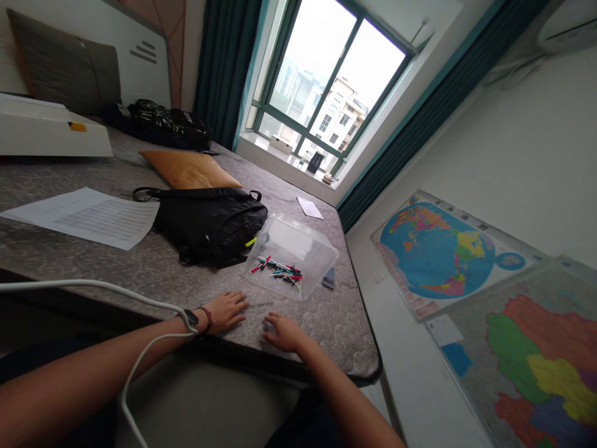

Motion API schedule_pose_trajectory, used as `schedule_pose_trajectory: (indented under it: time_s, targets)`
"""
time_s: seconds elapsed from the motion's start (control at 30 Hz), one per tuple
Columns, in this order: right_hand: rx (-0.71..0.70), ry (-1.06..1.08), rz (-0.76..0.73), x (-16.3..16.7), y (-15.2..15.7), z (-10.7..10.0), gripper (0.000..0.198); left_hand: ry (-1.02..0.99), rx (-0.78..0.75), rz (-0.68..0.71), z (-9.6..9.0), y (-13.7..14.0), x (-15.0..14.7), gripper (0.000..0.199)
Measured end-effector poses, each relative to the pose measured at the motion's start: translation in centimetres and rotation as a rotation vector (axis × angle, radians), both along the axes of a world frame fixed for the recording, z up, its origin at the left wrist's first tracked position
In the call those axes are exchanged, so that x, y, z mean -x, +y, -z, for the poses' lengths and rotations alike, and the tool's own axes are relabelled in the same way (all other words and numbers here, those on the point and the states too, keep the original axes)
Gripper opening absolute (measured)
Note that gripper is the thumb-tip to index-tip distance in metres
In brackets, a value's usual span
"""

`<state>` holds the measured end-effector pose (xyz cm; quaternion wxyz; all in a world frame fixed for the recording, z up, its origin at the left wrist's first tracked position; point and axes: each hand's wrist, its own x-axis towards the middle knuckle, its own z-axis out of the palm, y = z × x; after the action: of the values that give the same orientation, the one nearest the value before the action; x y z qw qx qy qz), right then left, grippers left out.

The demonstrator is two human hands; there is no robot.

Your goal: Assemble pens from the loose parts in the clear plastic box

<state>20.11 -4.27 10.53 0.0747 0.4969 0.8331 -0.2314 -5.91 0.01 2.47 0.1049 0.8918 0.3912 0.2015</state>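
Transparent box [321, 249] is set on the mattress [338, 336], just beyond both hands; coloured pen-like sticks [285, 272] are heaped loosely in its near part. The left hand [227, 311] is laid palm down on the mattress, fingers extended and slightly spread. The right hand [285, 331] is placed opposite, fingers parted and loosely bent.

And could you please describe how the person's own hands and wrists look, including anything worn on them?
The left hand has a dark wristband, perhaps a watch, and a thin, reddish bracelet at its wrist. A white cable meets that wrist. On the right hand, no ring, band or bracelet can be seen. No sleeves show.
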Motion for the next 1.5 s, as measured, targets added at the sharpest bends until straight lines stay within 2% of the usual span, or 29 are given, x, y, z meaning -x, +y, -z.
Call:
schedule_pose_trajectory:
  time_s: [0.1,0.17,0.4,0.57,0.77,1.0,1.3,1.5]
  targets:
    - [-0.073,0.013,0.087,-0.9,1.5,1.3,0.041,0.015,0.027,-0.023,2.4,-0.2,0.8,0.047]
    - [-0.100,0.002,0.152,-1.0,2.7,1.7,0.034,-0.037,0.030,-0.061,3.2,-0.4,1.1,0.046]
    - [-0.209,-0.147,0.395,-0.9,9.4,2.4,0.030,-0.052,0.023,-0.133,2.6,-0.7,1.3,0.040]
    - [-0.238,-0.278,0.496,-1.0,14.7,2.7,0.033,-0.082,0.035,-0.135,2.8,-0.6,1.4,0.040]
    - [-0.218,-0.384,0.468,-1.1,18.4,2.8,0.029,-0.082,0.044,-0.134,2.9,-0.6,1.5,0.043]
    - [-0.184,-0.365,0.440,-1.8,19.5,2.1,0.025,-0.081,0.064,-0.144,2.5,-0.5,1.5,0.044]
    - [-0.211,-0.391,0.402,-3.7,21.7,0.3,0.025,-0.108,0.095,-0.146,2.5,-0.4,1.5,0.045]
    - [-0.192,-0.412,0.341,-3.7,21.5,0.5,0.024,-0.128,0.099,-0.142,2.4,-0.4,1.5,0.045]
